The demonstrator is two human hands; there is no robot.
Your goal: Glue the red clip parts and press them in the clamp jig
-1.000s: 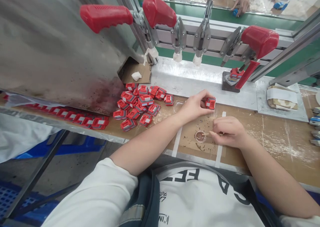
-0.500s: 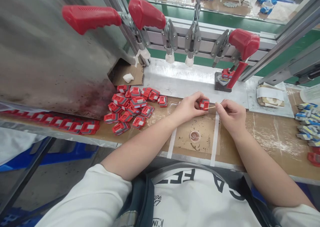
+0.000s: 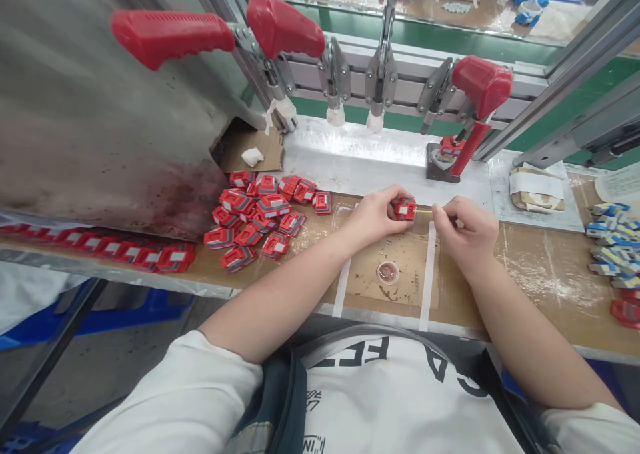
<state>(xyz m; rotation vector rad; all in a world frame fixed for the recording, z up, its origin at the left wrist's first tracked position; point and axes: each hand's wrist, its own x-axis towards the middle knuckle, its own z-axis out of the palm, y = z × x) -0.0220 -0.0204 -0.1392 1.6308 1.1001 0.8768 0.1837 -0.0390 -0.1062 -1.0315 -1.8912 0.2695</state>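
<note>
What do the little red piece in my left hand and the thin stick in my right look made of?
Red piece: probably moulded plastic, glossy red with a pale insert, sharp-edged like the pile nearby. Stick: likely wood or bamboo, pale tan, matte, toothpick-thin; too small to be sure.

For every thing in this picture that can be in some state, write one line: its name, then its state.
left hand: pinching a small red part
right hand: holding a thin stick, tip at the part
small round dish: on the cardboard mat, untouched
pile of red parts: loose heap on the bench
clamp at right: pressed down on a red part
three other clamps: nothing beneath them
</note>
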